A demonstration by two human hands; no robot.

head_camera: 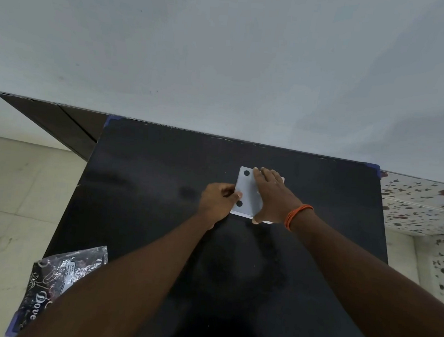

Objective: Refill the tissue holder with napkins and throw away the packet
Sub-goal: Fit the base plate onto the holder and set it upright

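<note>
- The right hand (270,196) lies palm-down on the holder (248,190), fingers spread flat across its top and reaching the far edge; the thumb hooks over the near right corner.
- An orange band (297,215) circles the right wrist.
- The left hand (218,201) is curled at the holder's left edge, thumb tip on the top plate and the other fingers folded in against the side; it pinches that edge.
- The holder is a flat grey plate with two dark round spots showing, one at the far left corner and one near the left thumb. A thin white edge shows under the plate along its near side and at the right; I cannot tell whether that is napkins or the base.
- The holder sits on the black table (147,189), toward the far side and a little right of centre, close to the wall (224,62).
- The packet (58,280), crinkled clear plastic with dark print, lies at the table's near left corner, hanging partly over the edge, well apart from the holder. The left forearm crosses over its right side.
- Pale floor tiles (8,204) show on the left; a flower-patterned surface (422,205) on the right.
</note>
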